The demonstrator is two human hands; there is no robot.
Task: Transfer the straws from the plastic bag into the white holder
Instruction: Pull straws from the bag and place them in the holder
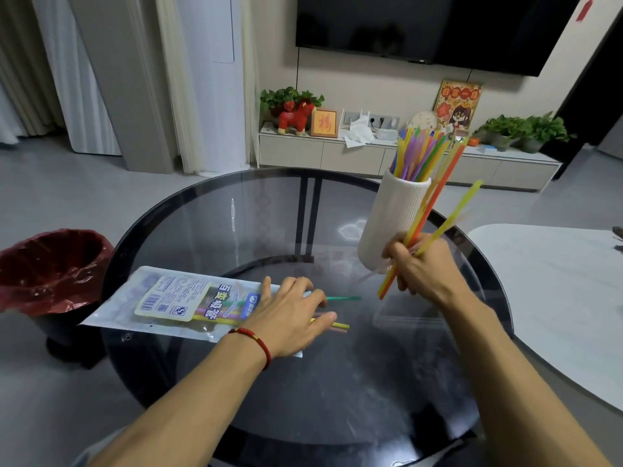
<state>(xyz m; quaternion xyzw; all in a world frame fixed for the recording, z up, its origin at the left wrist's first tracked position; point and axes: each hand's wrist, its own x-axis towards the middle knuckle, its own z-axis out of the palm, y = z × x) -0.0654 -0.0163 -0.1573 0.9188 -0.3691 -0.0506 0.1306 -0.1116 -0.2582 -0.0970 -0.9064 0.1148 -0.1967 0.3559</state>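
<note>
A clear plastic bag (175,299) with a printed label lies flat on the round glass table (236,224), a few coloured straws (338,325) poking out of its right end. My left hand (290,318) presses flat on the bag's open end, fingers spread over those straws. My right hand (416,264) is closed around a small bunch of yellow and orange straws (435,214), tilted up to the right, just in front of the white ribbed holder (391,217). The holder stands upright with several coloured straws (418,153) in it.
A bin with a red liner (57,264) stands on the floor left of the table. A white table (556,284) sits close on the right. A low cabinet (371,156) with plants and ornaments runs along the far wall under a television.
</note>
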